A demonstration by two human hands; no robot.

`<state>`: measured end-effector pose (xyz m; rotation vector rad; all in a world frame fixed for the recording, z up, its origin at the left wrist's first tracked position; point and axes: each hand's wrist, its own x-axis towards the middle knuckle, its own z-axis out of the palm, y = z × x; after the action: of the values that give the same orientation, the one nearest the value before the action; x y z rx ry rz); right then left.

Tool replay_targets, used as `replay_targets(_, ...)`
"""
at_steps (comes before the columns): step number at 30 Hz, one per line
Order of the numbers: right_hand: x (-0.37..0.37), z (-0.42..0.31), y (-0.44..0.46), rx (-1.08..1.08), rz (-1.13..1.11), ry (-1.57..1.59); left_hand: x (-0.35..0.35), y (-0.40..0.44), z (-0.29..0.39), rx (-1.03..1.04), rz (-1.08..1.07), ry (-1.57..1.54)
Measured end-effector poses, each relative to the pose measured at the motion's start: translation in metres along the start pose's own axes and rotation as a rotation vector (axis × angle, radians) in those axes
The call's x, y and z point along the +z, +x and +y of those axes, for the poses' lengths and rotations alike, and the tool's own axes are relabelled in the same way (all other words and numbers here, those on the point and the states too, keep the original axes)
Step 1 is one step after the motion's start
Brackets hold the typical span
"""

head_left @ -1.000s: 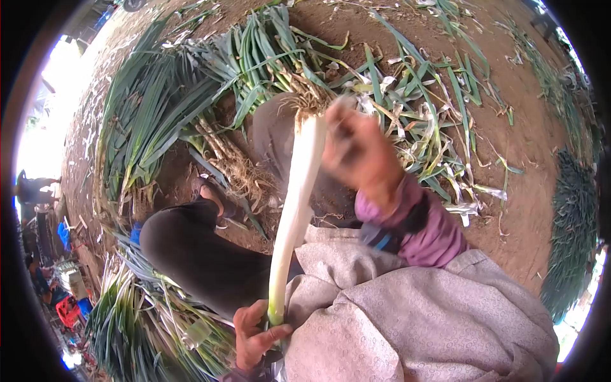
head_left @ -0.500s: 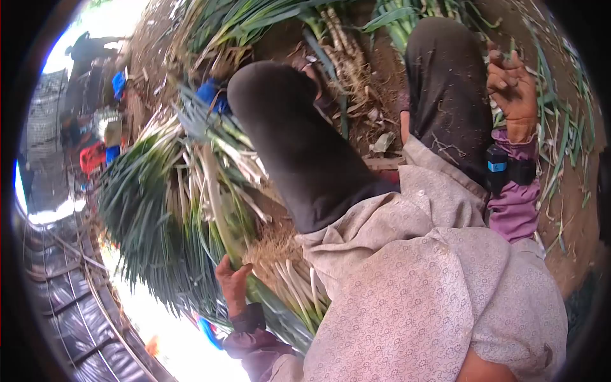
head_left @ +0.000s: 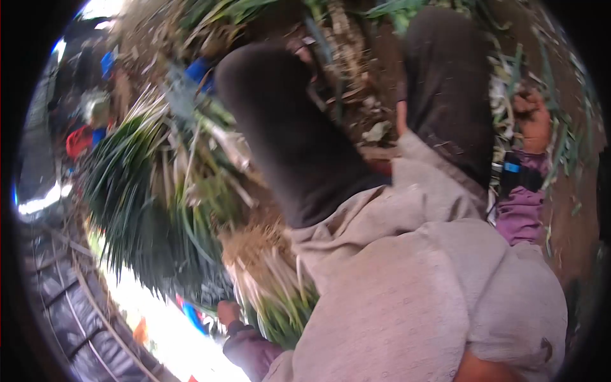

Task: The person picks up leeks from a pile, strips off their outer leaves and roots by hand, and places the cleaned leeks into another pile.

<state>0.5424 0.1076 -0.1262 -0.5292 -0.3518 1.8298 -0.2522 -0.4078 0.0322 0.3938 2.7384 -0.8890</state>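
Observation:
At the lower left, my left hand reaches the lower edge of a big pile of leeks; its fingers are blurred and partly hidden by leaves. Beside that hand lies a bundle of leeks with pale stalks and tan roots. On the right, beyond my right knee, my right hand is over the leafy scraps, its fingers smeared and dark, so what they hold cannot be made out.
My dark-trousered legs and a patterned cloth over my lap fill the middle. More leeks with roots lie at the top. Leaf scraps cover soil at the right. A red object shows far left.
The view has swung toward the left pile. The single leek that my left hand held is no longer distinguishable there, and that hand has moved down to the pile's edge. My right hand has moved outward.

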Motion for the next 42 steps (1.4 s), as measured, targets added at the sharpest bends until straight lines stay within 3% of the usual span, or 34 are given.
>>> replay_targets(3,-0.015,0.017,-0.029,-0.118,0.432,-0.048,-0.006,0.095,0.099,0.451,0.022,-0.721)
replay_targets(4,-0.013,0.03,-0.04,-0.302,0.456,-0.286,-0.045,0.075,0.169,0.511,-0.03,-1.074)
replay_targets(5,0.004,0.037,-0.054,-0.342,0.568,-0.574,-0.07,0.078,0.215,0.636,-0.063,-1.234)
replay_targets(6,-0.006,0.029,-0.06,-0.194,0.408,-0.121,-0.094,0.089,0.259,0.902,0.084,-1.176)
replay_targets(7,0.012,0.034,-0.065,-0.264,0.674,-0.234,-0.121,0.091,0.299,0.966,0.183,-1.113)
replay_targets(10,0.032,0.04,-0.078,-0.283,0.909,-0.592,-0.248,-0.039,0.397,1.129,0.313,-1.21)
replay_targets(11,0.032,0.043,-0.079,-0.237,0.989,-0.729,-0.287,-0.067,0.407,1.162,0.407,-0.932)
replay_targets(13,0.024,0.058,-0.071,-0.111,1.074,-0.88,-0.306,-0.069,0.446,1.174,0.642,-0.977)
replay_targets(16,-0.015,0.083,-0.05,0.086,0.984,-1.032,-0.311,-0.074,0.477,1.273,0.766,-0.685)
replay_targets(19,-0.045,0.104,-0.022,-0.107,0.653,-1.166,-0.301,-0.1,0.495,1.412,1.043,-0.362)
replay_targets(20,-0.044,0.107,-0.006,-0.118,0.694,-1.046,-0.305,-0.109,0.492,1.362,0.872,-0.348)
replay_targets(21,-0.044,0.109,0.009,-0.127,0.73,-0.925,-0.308,-0.12,0.489,1.329,0.837,-0.359)
replay_targets(22,-0.058,0.103,0.025,-0.062,0.685,-1.18,-0.309,-0.132,0.486,1.292,0.802,-0.369)
replay_targets(23,-0.072,0.112,0.039,-0.171,0.736,-1.006,-0.311,-0.14,0.484,1.254,0.769,-0.38)
replay_targets(24,-0.119,0.126,0.06,-0.349,0.691,-1.316,-0.312,-0.146,0.484,1.228,0.758,-0.368)
replay_targets(27,-0.129,0.117,0.1,-0.128,0.78,-1.622,-0.316,-0.152,0.484,1.168,0.742,-0.345)
replay_targets(28,-0.144,0.129,0.11,-0.303,0.727,-1.286,-0.317,-0.152,0.484,1.165,0.746,-0.343)
replay_targets(30,-0.13,0.126,0.126,-0.183,0.712,-0.961,-0.317,-0.154,0.485,1.152,0.739,-0.361)
replay_targets(32,-0.092,0.101,0.133,0.364,0.79,-0.966,-0.318,-0.158,0.487,1.138,0.715,-0.397)
replay_targets(36,-0.09,0.11,0.13,0.082,0.714,-1.01,-0.32,-0.162,0.49,1.202,0.772,-0.366)
replay_targets(39,-0.082,0.094,0.105,0.075,0.601,-1.035,-0.324,-0.173,0.491,1.196,0.791,-0.321)
replay_targets(42,-0.052,0.077,0.063,0.101,0.636,-1.119,-0.32,-0.166,0.492,1.244,0.818,-0.326)
